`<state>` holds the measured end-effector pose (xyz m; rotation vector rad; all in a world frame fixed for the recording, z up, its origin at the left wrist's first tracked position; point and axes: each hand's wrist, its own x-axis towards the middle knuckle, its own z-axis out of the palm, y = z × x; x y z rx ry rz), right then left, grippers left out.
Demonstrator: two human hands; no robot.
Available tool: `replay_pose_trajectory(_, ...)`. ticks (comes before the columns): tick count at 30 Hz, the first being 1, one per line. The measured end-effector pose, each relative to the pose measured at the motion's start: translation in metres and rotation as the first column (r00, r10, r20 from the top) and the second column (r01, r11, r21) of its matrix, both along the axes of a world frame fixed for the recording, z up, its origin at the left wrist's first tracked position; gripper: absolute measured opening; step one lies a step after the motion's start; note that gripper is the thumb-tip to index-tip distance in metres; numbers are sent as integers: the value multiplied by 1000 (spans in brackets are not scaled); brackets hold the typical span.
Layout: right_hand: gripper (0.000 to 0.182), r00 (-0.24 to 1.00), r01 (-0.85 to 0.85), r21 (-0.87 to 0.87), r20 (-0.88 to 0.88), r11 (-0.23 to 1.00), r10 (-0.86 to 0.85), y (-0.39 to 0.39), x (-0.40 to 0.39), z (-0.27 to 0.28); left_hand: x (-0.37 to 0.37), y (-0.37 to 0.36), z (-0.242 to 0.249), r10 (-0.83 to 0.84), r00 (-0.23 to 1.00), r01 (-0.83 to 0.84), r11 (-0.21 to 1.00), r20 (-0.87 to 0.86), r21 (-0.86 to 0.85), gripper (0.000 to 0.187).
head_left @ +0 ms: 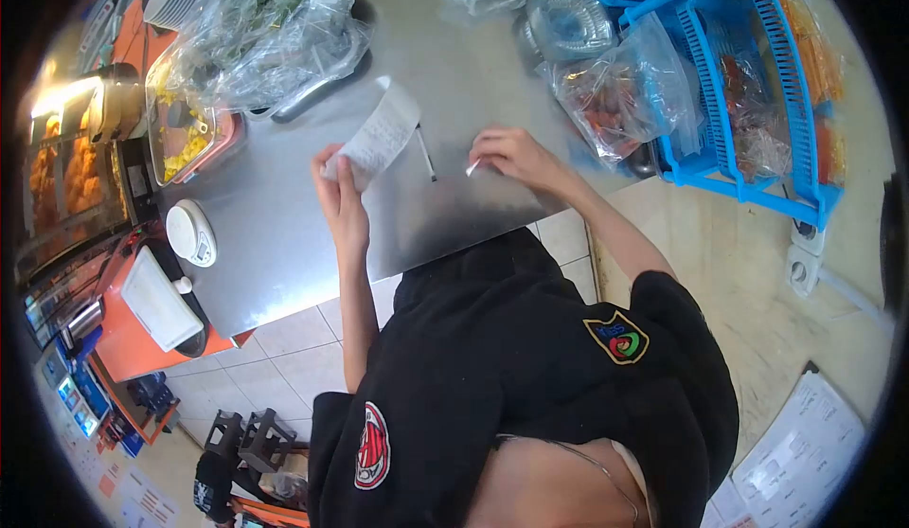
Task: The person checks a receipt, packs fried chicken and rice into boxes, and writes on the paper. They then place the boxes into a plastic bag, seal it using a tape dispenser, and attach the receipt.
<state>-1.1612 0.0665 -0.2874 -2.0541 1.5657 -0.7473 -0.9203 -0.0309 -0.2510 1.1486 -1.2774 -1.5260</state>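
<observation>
My left hand (345, 195) pinches a curling strip of white paper with rows of print, a receipt (381, 140), between thumb and fingers above the steel table (445, 211). Just right of the receipt, a slim pen (427, 155) with a white barrel and dark ends lies on the metal; the paper partly overlaps its far end. Over the table to the right, my right hand (509, 156) is closed, thumb against fingers. A small white piece (472, 168) sticks out of its fingertips; too little of it shows to tell its kind.
Clear plastic bags (275, 45) with greens are heaped at back left, beside a tub of yellow pieces (194, 144). A white kitchen scale (191, 232) stands at the left edge. Plastic containers (571, 22), a bag of reddish food (606, 102) and a blue rack (705, 73) fill the right.
</observation>
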Motion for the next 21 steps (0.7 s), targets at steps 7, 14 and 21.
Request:
replay_pose_trajectory(7,12,773,254,254,527,933,-353,38,54,87,-13,100,26,-27,976,87,958,-217,274,24)
replay_pose_trajectory(14,46,474,-170,414,830,894,-294,50,109,66,16,188,54,325,932,-301,940,-160,159,26)
replay_pose_trajectory(21,20,736,-296,-189,579,936,350,101,224,74,96,303,63,515,857,-508,846,3,-163,27)
